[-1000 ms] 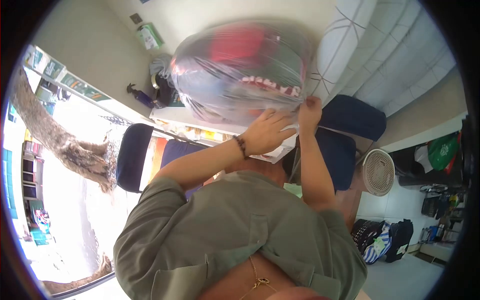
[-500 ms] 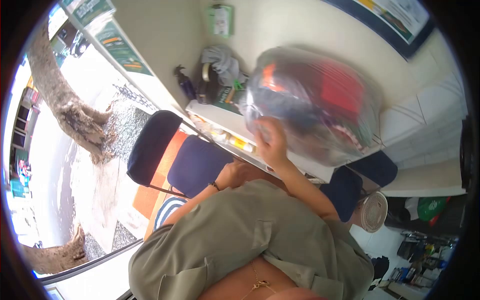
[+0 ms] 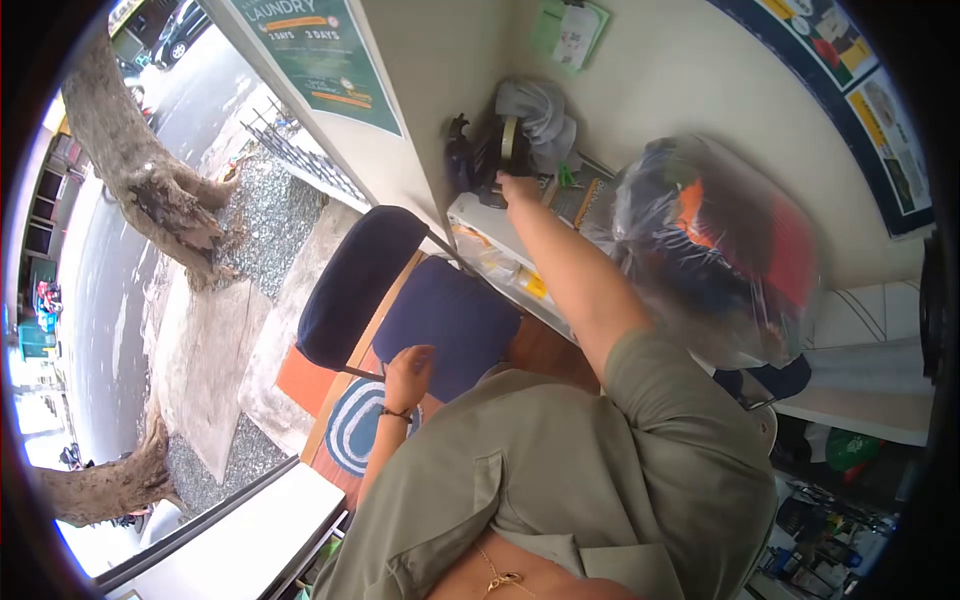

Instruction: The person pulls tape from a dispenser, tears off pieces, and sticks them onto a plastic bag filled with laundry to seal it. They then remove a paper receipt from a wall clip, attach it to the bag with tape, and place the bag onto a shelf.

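The right hand (image 3: 515, 189), grip unclear, touches a dark item (image 3: 490, 160) at the bench's (image 3: 478, 213) left corner. The left hand (image 3: 408, 376) hangs half-open, empty.

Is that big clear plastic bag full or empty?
Full, it seems: the plastic bag bulges, with red and orange contents showing through.

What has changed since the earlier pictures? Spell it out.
The left hand came off the clear plastic bag and dropped over the blue chair seat. The right hand let go of the bag and reached left to the dark item with a pale handle, grip unclear. The bag stays on the white shelf.
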A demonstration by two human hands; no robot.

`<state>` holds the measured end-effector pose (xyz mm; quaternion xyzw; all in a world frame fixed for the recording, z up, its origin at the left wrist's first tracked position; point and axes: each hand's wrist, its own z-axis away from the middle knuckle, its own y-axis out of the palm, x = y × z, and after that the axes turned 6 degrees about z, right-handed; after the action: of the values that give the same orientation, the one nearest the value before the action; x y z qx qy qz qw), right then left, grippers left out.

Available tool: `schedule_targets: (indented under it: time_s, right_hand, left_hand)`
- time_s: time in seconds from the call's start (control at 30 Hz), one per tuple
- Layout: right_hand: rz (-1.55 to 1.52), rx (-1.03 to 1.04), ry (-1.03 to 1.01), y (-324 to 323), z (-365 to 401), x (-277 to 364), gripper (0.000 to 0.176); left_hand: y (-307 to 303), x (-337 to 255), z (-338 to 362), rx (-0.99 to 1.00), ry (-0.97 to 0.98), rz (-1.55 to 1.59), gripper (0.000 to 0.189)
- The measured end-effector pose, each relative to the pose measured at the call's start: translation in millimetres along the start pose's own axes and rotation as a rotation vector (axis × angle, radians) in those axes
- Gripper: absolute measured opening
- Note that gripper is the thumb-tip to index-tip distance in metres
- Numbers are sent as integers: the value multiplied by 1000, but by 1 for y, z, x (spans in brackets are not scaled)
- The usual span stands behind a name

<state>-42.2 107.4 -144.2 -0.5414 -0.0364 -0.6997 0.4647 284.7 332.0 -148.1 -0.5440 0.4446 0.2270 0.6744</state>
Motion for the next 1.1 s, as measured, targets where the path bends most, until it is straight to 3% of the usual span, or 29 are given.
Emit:
schedule_targets:
  time_s: [0.07, 0.1, 0.2, 0.33, 0.63, 0.77, 0.87, 0.93, 1.1]
  right_hand:
    - [-407, -1, 36, 10, -7, -8, 44]
    - [-227, -85, -146, 8, -4, -13, 43]
    - [-143, -128, -221, -8, 58, -11, 33]
    - [-90, -106, -281, 0, 97, -52, 36]
    - [395, -7, -423, -40, 52, -100, 26]
    - [108, 397, -466, -88, 67, -104, 22]
    - [-353, 546, -440, -145, 111, -90, 8]
    - [-401, 531, -435, -189, 129, -93, 8]
    - [-508, 475, -532, -306, 160, -129, 31]
  left_hand:
    - [-13, 20, 5, -28, -50, -34, 16]
    - [-18, 30, 7, -46, -94, -14, 16]
    - [-26, 44, 3, -36, -98, -56, 16]
    - [-25, 46, -17, 7, -39, -70, 15]
    - [2, 7, -52, 74, 104, 11, 17]
    - [30, -5, -54, 168, 116, 32, 18]
    - [58, -33, -61, 234, 183, 54, 17]
    - [74, -72, -71, 292, 192, 66, 16]
    - [131, -158, -86, 314, 476, 69, 16]
